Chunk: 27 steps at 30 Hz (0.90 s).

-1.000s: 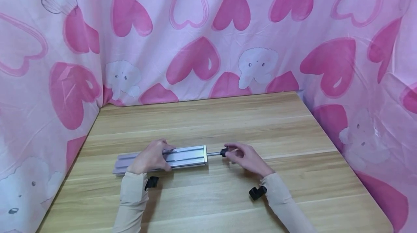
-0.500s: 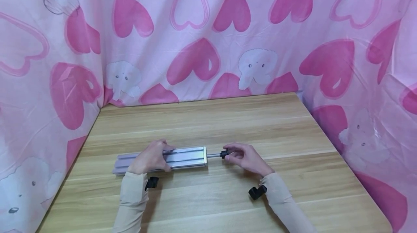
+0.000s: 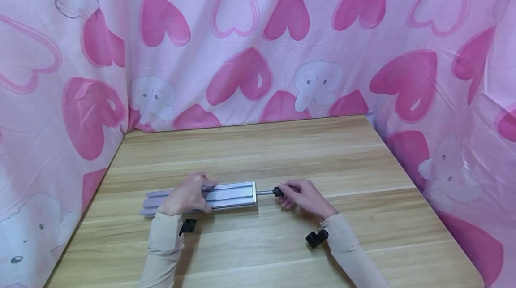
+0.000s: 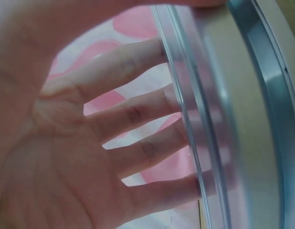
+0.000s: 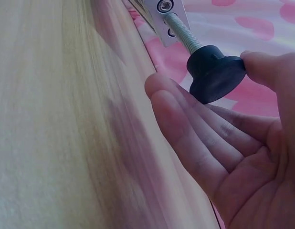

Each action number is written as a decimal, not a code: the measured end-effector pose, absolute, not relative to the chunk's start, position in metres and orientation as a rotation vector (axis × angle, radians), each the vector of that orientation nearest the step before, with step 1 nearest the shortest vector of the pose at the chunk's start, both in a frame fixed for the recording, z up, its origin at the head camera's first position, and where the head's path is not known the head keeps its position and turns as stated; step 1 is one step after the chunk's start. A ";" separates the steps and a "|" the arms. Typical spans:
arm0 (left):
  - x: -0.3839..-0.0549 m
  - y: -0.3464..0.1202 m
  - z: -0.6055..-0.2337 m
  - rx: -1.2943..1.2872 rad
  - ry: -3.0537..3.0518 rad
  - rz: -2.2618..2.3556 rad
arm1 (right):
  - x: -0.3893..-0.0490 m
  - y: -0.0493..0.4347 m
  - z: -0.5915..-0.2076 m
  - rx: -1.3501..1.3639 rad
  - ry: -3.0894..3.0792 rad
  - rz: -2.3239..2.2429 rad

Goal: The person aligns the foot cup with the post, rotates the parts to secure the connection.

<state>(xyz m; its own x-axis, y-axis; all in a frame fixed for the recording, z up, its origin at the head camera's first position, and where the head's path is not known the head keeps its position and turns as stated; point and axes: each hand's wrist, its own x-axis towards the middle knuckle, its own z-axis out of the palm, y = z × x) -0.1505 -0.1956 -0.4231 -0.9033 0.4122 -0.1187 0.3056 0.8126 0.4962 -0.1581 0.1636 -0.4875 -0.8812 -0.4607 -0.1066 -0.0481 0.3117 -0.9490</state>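
Observation:
An aluminium extrusion (image 3: 234, 195) with long grooves lies across the wooden table in the head view. My left hand (image 3: 186, 197) grips it from above, thumb on the near side and fingers over the far side. Seen from the left wrist, the fingers (image 4: 147, 148) spread along one face of the profile (image 4: 252, 114). Out of its right end plate (image 5: 178, 24) sticks a threaded rod (image 5: 184, 34) ending in a black round levelling foot (image 5: 218, 78). My right hand (image 3: 304, 198) pinches that foot at its rim, the thumb (image 5: 264, 69) on one edge and fingers at the other.
The wood-grain table (image 3: 258, 153) is bordered at the back and sides by pink heart-patterned cloth (image 3: 242, 23). A black wrist mount (image 3: 188, 226) sits at the left cuff and another black mount (image 3: 317, 238) at the right cuff.
My right fingers and thumb have shifted around the black foot, with the thumb now more over its top. The left hand and the extrusion stay in place.

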 end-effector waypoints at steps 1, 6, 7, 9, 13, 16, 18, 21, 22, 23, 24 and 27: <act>-0.151 -0.196 -0.423 0.558 2.778 0.703 | -0.158 0.163 -0.488 -0.454 2.219 -1.589; -0.151 -0.197 -0.421 0.567 2.785 0.714 | -0.158 0.164 -0.485 -0.470 2.297 -1.553; -0.151 -0.198 -0.421 0.577 2.787 0.717 | -0.158 0.164 -0.485 -0.475 2.320 -1.552; -0.151 -0.199 -0.420 0.577 2.787 0.720 | -0.158 0.165 -0.484 -0.494 2.343 -1.575; -0.152 -0.200 -0.419 0.571 2.783 0.708 | -0.158 0.166 -0.484 -0.582 2.291 -1.675; -0.152 -0.201 -0.419 0.546 2.784 0.705 | -0.158 0.166 -0.484 -0.648 2.228 -1.734; -0.152 -0.201 -0.419 0.535 2.785 0.707 | -0.159 0.165 -0.484 -0.673 2.204 -1.753; -0.152 -0.202 -0.419 0.520 2.780 0.719 | -0.160 0.164 -0.484 -0.683 2.211 -1.749; -0.152 -0.202 -0.419 0.517 2.777 0.723 | -0.160 0.164 -0.484 -0.682 2.222 -1.739; -0.151 -0.202 -0.420 0.503 2.778 0.721 | -0.160 0.163 -0.484 -0.674 2.239 -1.722; -0.151 -0.202 -0.420 0.492 2.779 0.720 | -0.160 0.163 -0.484 -0.665 2.254 -1.707; -0.149 -0.202 -0.422 0.494 2.772 0.714 | -0.158 0.163 -0.486 -0.619 2.299 -1.659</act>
<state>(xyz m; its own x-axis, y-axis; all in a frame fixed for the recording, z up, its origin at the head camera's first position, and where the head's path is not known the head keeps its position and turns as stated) -0.1495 -0.2018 -0.4215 -0.9152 0.3776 -0.1410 0.2624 0.8238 0.5025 -0.1580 0.1626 -0.4860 -0.8819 -0.4684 0.0524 -0.1974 0.2661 -0.9435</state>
